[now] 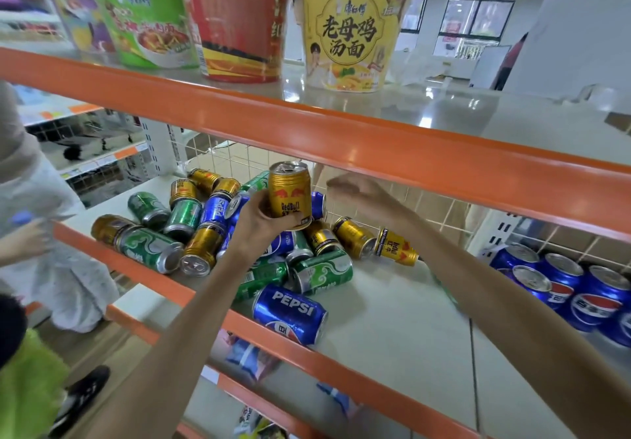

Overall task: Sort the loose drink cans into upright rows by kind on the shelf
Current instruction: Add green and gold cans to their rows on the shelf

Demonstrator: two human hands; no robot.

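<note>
My left hand [263,221] grips a gold Red Bull can [290,192], held upright above a heap of loose cans [205,227] lying on the middle shelf [392,319]. The heap mixes gold, green and blue cans. One blue Pepsi can [290,314] lies on its side near the front edge. My right hand [358,192] hovers just right of the held can, blurred, fingers relaxed and holding nothing. Several blue Pepsi cans [563,285] stand upright in rows at the right end of the shelf.
Instant noodle tubs [351,35] stand on the upper shelf, whose orange rail [307,131] hangs close above my hands. A wire grid [426,206] backs the middle shelf. Another person [34,233] stands at the left. Snack bags [249,356] lie on the lower shelf.
</note>
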